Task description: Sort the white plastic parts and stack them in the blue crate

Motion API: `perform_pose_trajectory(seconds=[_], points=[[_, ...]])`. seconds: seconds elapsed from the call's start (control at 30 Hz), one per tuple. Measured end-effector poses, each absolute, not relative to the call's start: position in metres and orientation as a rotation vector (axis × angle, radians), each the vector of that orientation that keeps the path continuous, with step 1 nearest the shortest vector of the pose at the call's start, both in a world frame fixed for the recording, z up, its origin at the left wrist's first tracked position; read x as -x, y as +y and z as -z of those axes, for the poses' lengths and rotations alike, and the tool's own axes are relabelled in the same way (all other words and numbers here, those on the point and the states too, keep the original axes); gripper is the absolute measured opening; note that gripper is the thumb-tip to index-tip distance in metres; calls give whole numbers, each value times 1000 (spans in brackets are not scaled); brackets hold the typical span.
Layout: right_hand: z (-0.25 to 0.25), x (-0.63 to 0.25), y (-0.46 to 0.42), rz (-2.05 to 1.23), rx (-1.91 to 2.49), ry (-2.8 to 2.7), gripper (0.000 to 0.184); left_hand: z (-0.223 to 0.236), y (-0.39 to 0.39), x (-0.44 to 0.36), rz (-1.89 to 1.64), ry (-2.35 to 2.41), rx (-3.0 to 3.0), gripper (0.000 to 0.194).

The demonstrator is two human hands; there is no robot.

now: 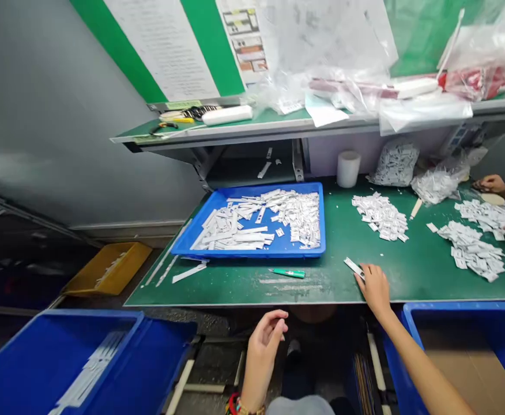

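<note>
My right hand (374, 286) rests at the table's front edge, its fingers closed on a small flat white plastic piece (353, 267) that sticks out to the left. My left hand (264, 344) hovers in front of the edge, below table height, with its fingers curled in toward the thumb; what they hold, if anything, is hidden. Between the hands and the tray lies a green pen-like tool (289, 273) with a thin tip. The blue tray (252, 253) carries white strips on its left side and small white pieces on its right.
White pieces form piles (381, 217) at the table's right, near a co-worker's hands (492, 184). A white roll (348, 169) and filled clear bags (396, 163) stand behind. An overhanging shelf (218, 135) crosses above. Blue bins (62, 314) flank my place; a yellow bin (134, 271) sits left.
</note>
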State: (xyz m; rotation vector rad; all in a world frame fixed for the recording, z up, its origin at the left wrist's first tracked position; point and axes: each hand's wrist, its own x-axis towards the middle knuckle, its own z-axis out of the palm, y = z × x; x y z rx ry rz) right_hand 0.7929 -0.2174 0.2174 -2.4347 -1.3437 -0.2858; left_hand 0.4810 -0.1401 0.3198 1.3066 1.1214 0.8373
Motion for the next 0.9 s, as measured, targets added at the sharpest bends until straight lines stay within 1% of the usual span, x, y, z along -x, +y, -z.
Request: perform_pose_trajectory(seconds=[0.1,0.17,0.3,0.4,0.47,0.57,0.67,0.77,0.9], points=[[-213,-791,-221,438,2387,-1226,46,-320,-95,-470,-856,1082,-1362,45],[-216,-786,-219,515,2382,-1138,49,-321,-56,-459,-855,1052,-1448,44],[-245,-769,-185,592,2359,-1057,42,-333,39,-438,-895,997,-1770,33],[-278,-751,-128,601,2287,-1078,37,-341,102,-432,-941,998,-2065,23],[-294,-738,-81,585,2240,-1135,33,-338,132,-432,-973,1027,-2212,21],[-303,-719,-15,546,2174,-1272,28,-318,160,-431,-951,1091,-2330,23],[-297,-708,33,489,2107,-1397,27,-291,171,-429,-898,1165,-2377,24],[-286,-707,60,432,2096,-1463,29,-275,174,-427,-847,1213,-2370,25],[-275,-714,74,391,2121,-1465,31,-275,177,-424,-815,1190,-2304,23]])
